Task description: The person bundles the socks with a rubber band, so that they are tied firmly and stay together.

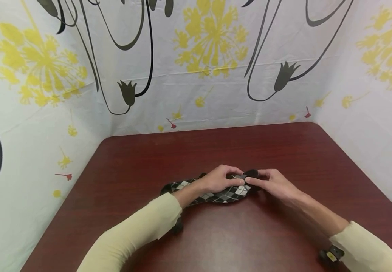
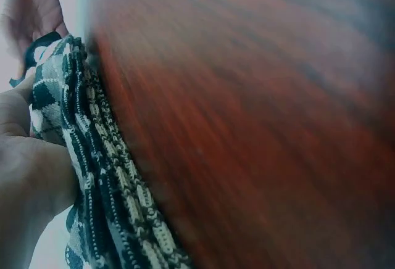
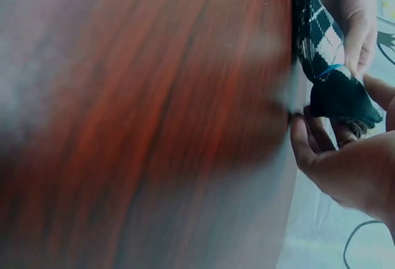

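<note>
A stack of argyle socks (image 1: 230, 195) in black, grey and white lies lengthwise across the middle of the table. My left hand (image 1: 217, 179) reaches over the socks and grips them near their right end, thumb on the near side. The black end (image 3: 342, 101) sits between the fingers and thumb of my right hand (image 1: 279, 186). A thin blue band (image 3: 329, 70) crosses the socks just beside this black part. Several knitted layers (image 2: 102, 152) show edge-on in the left wrist view. My left forearm covers part of the socks' left half in the head view.
The dark red wooden table (image 1: 216, 151) has rounded far corners. White cloth (image 1: 168, 90) with yellow and grey flower prints hangs behind it and along both sides. A small black device (image 1: 332, 255) sits at my right cuff.
</note>
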